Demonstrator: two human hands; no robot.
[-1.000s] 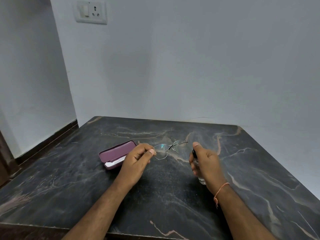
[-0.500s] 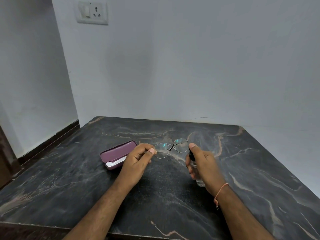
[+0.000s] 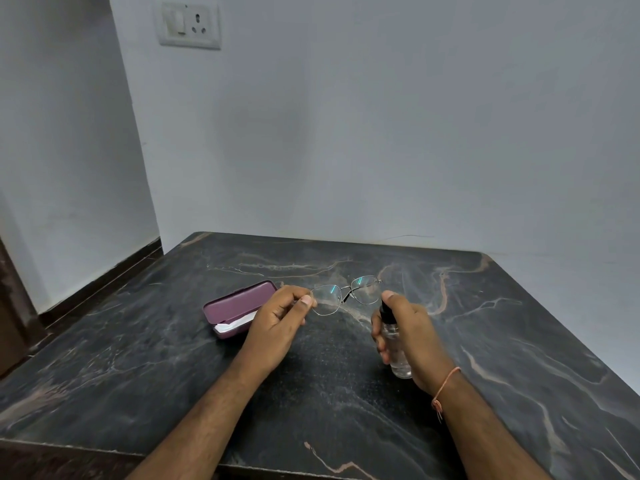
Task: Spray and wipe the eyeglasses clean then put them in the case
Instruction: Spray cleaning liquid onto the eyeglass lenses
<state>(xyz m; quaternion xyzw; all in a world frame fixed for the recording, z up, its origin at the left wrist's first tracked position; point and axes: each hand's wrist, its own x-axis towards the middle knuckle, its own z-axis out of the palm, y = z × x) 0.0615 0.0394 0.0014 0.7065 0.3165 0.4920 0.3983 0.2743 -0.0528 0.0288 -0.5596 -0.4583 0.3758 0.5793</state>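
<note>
My left hand pinches glasses by end, frame stretching rightward toward right hand, which grips spray bottle, nozzle just beside nearer lens. Case open behind left hand.

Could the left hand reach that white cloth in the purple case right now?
Probably yes for reach: the open case lies just beside the left hand, and nothing covers the white cloth. But that hand's fingers are pinching the eyeglasses, so it would have to put them down first.

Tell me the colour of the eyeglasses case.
The case is maroon-purple, seen in the head view.
</note>
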